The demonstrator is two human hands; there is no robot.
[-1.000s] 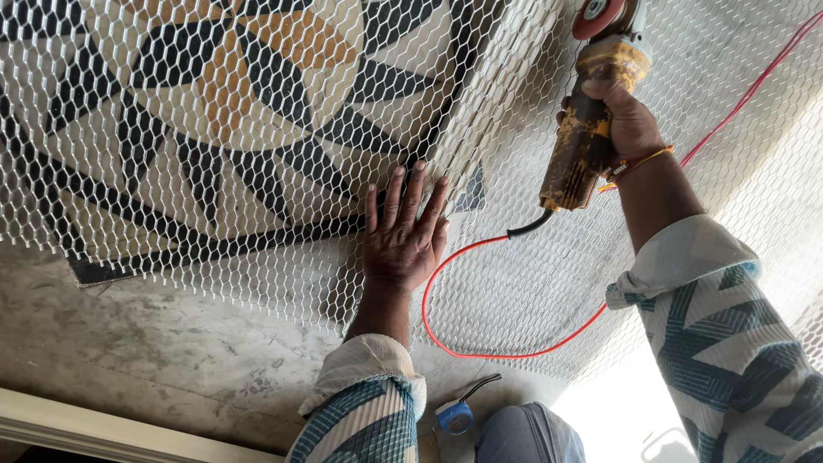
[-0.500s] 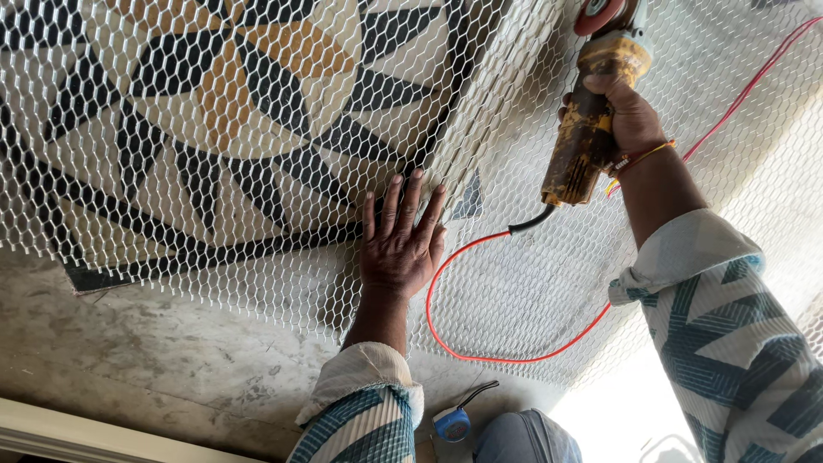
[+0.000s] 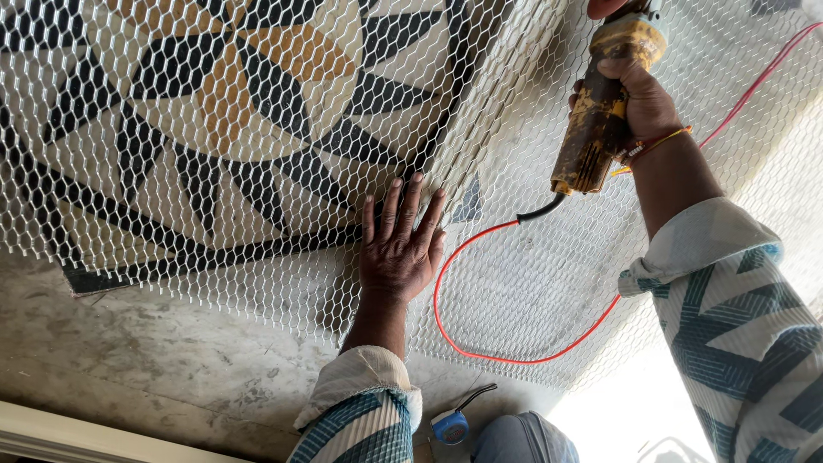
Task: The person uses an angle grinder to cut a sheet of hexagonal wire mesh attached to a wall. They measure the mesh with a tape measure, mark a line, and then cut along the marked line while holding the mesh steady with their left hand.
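Observation:
A sheet of white hexagonal wire mesh (image 3: 214,171) lies over a stone slab with a black, yellow and cream inlaid star pattern (image 3: 257,94). My left hand (image 3: 399,244) presses flat on the mesh, fingers spread, near the pattern's lower right edge. My right hand (image 3: 639,103) grips the body of a dusty yellow angle grinder (image 3: 600,116) at the upper right; its head runs out of the top of the view. A red power cord (image 3: 506,343) loops from the grinder's tail across the mesh.
Bare grey concrete (image 3: 171,377) lies below the mesh edge. A small blue tape measure (image 3: 450,426) sits at the bottom by my knee. A pale strip (image 3: 69,437) runs along the bottom left corner.
The grinder and my right hand have shifted slightly up toward the top edge. My left hand stays flat on the mesh in the same spot.

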